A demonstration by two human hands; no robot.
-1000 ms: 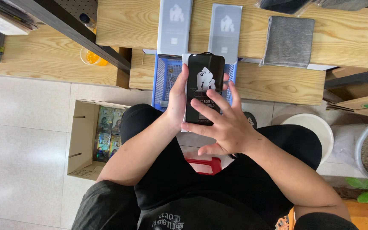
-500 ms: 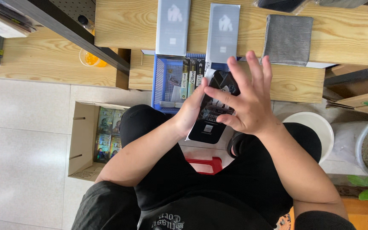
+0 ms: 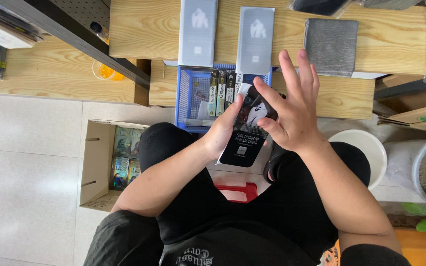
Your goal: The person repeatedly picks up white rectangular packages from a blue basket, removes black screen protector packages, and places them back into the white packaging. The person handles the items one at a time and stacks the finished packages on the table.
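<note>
Glossy black flat packet point(image 3: 245, 135) held between 2 hands: left point(image 3: 221, 132), right point(image 3: 292, 113).

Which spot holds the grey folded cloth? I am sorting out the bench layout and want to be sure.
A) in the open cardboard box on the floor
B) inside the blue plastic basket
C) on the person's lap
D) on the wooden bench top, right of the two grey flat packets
D: the grey folded cloth lies flat on the wooden bench top, right of the two grey flat packets.

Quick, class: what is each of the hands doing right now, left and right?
Left hand: closed on the black flat package, gripping its side.
Right hand: open, fingers spread, thumb touching the package's face.
</note>
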